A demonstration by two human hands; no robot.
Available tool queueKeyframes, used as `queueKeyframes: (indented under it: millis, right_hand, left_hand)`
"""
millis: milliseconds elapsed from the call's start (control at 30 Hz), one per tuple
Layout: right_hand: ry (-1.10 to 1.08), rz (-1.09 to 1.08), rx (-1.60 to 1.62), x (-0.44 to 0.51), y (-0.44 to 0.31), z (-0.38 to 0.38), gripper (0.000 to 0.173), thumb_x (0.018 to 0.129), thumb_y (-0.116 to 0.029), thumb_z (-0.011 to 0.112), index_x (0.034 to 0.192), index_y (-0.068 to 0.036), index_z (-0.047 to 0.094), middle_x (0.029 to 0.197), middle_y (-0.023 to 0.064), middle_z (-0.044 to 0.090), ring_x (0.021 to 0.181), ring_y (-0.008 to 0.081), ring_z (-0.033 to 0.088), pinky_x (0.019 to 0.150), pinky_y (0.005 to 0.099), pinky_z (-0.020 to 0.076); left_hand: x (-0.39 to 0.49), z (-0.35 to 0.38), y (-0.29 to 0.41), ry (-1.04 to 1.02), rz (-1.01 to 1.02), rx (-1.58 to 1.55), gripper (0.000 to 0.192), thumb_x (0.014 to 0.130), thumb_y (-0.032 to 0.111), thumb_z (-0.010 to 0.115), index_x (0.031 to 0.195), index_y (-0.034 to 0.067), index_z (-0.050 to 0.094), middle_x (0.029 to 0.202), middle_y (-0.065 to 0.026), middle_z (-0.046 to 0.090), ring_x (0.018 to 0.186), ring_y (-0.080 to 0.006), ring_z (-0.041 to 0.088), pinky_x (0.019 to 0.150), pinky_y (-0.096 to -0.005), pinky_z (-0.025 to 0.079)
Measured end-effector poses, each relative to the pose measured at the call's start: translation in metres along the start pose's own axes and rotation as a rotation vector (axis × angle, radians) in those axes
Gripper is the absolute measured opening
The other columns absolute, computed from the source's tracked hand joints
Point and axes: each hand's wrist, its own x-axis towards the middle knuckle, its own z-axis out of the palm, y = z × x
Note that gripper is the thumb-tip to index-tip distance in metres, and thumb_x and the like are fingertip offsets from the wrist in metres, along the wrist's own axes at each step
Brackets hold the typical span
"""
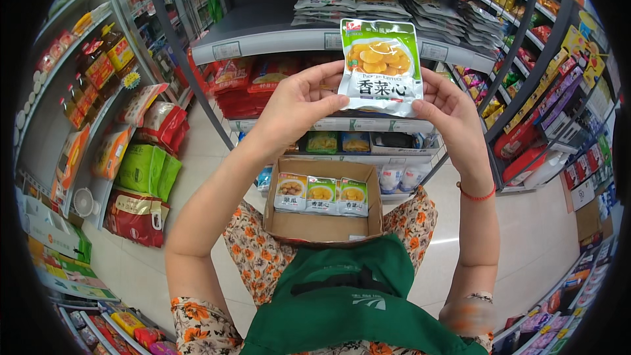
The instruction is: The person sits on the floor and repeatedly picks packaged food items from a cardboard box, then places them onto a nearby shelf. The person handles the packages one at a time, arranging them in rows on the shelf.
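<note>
Between my two hands, a green and white pouch of pickled lettuce (380, 61) is held upright in front of the top shelf. My left hand (315, 96) pinches its lower left corner; my right hand (443, 103) grips its lower right edge. Below, an open cardboard box (315, 227) rests over my lap, holding several pouches in a row: one with an orange top (290, 192) at the left, green-topped ones (353, 197) beside it. Stacks of similar pouches (377, 5) lie on the dark top shelf (261, 17).
Red packets (234, 79) fill the shelf below. Lower shelves hold green and blue packets (322, 142) and white bags (390, 177). Shelving at the left carries bottles (96, 64) and large bags (140, 165). A metal frame post (192, 74) stands left of the shelves, and more racks stand at the right.
</note>
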Motion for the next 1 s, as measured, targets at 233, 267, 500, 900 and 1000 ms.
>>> queueKeyframes:
  millis: [233,267,500,900,1000]
  right_hand:
    - [0.017,-0.023,-0.048,0.017,-0.011,-0.006,0.054,0.087,-0.008,0.067,0.134,0.008,0.047,0.112,0.0084,0.062,0.1,0.011,0.059,0.088,0.024,0.0476]
    - [0.018,-0.022,-0.059,0.019,-0.013,-0.008,0.054,0.087,-0.009,0.066,0.134,0.008,0.047,0.112,0.0083,0.062,0.1,0.0111,0.059,0.088,0.024,0.0475]
    - [0.016,-0.051,-0.058,0.039,-0.018,-0.011,0.05,0.087,-0.003,0.063,0.133,0.011,0.046,0.108,0.0077,0.061,0.094,0.0098,0.059,0.083,0.0228,0.0497]
    - [-0.012,-0.062,-0.144,0.076,-0.024,-0.03,0.051,0.088,-0.011,0.064,0.133,0.008,0.049,0.104,0.0043,0.064,0.089,0.007,0.056,0.079,0.0211,0.0438]
    - [0.035,-0.081,-0.149,0.083,-0.028,-0.026,0.05,0.087,-0.012,0.064,0.131,0.008,0.051,0.101,0.0026,0.063,0.087,0.0069,0.055,0.079,0.0214,0.0433]
  left_hand:
    - [0.019,-0.006,0.013,0.009,0.014,0.101,0.059,0.088,0.009,0.067,0.14,-0.003,0.042,0.123,-0.0093,0.061,0.099,-0.0084,0.06,0.084,-0.0229,0.048]
    - [0.023,-0.007,0.012,0.015,0.024,0.116,0.058,0.089,0.01,0.067,0.14,-0.003,0.044,0.121,-0.0087,0.062,0.095,-0.0071,0.059,0.082,-0.022,0.047]
    - [0.041,-0.012,0.022,0.015,0.003,0.158,0.056,0.089,0.013,0.066,0.139,-0.001,0.046,0.118,-0.0074,0.063,0.092,-0.0057,0.055,0.081,-0.0208,0.045]
    - [0.083,-0.02,0.034,0.04,0.036,0.326,0.056,0.087,0.015,0.067,0.136,-0.005,0.048,0.118,-0.0089,0.064,0.098,-0.0101,0.058,0.085,-0.0251,0.045]
    - [0.092,-0.021,0.04,0.08,0.019,0.383,0.051,0.087,0.015,0.067,0.132,-0.003,0.053,0.116,-0.0089,0.065,0.096,-0.0103,0.058,0.083,-0.0252,0.046]
